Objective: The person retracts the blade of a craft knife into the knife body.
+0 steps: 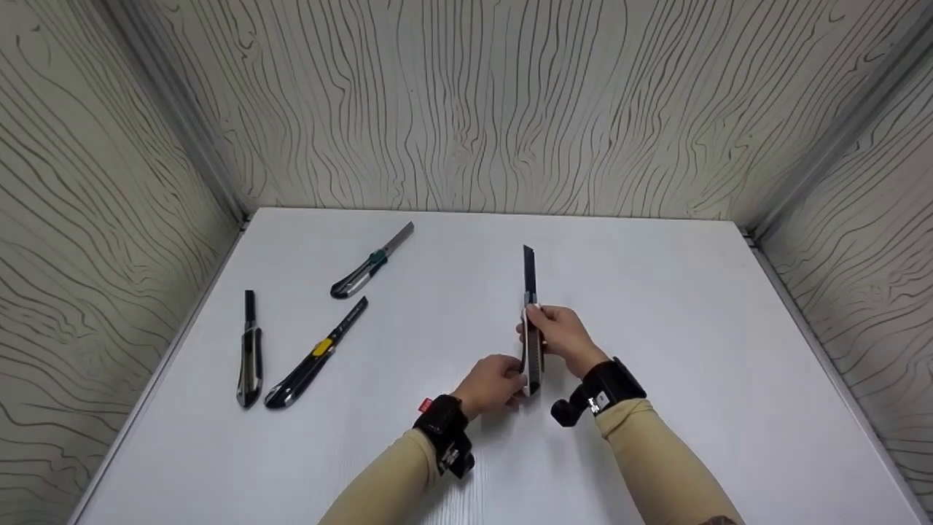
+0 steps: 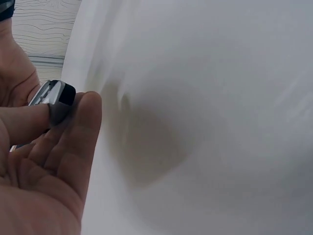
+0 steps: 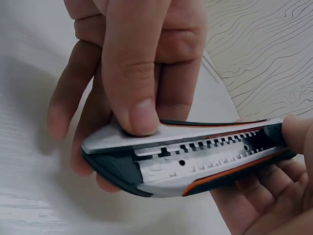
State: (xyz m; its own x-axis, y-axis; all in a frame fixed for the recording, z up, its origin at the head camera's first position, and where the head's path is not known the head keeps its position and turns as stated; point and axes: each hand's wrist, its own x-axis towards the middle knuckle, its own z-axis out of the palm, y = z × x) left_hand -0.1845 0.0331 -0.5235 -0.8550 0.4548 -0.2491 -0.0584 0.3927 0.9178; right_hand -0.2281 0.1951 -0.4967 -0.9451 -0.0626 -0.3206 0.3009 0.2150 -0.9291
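Observation:
Between both hands is a utility knife (image 1: 534, 350) with its dark blade (image 1: 529, 271) extended toward the back wall. Its silver handle (image 3: 200, 169) has orange edging, a toothed slot and a dark butt end. My right hand (image 1: 567, 334) grips the handle near the blade end, thumb on the slider area in the right wrist view. Meanwhile the left hand (image 1: 492, 383) pinches the butt end between thumb and fingers. The left wrist view shows this butt end (image 2: 59, 100) from behind, the rest of the knife hidden by the hand.
Three more utility knives lie on the left of the white table (image 1: 656, 306), blades out: one with a green part (image 1: 377, 257), one with a yellow slider (image 1: 322, 347), and a black-and-silver one (image 1: 250, 364). Wood-patterned walls (image 1: 466, 109) enclose the back and sides.

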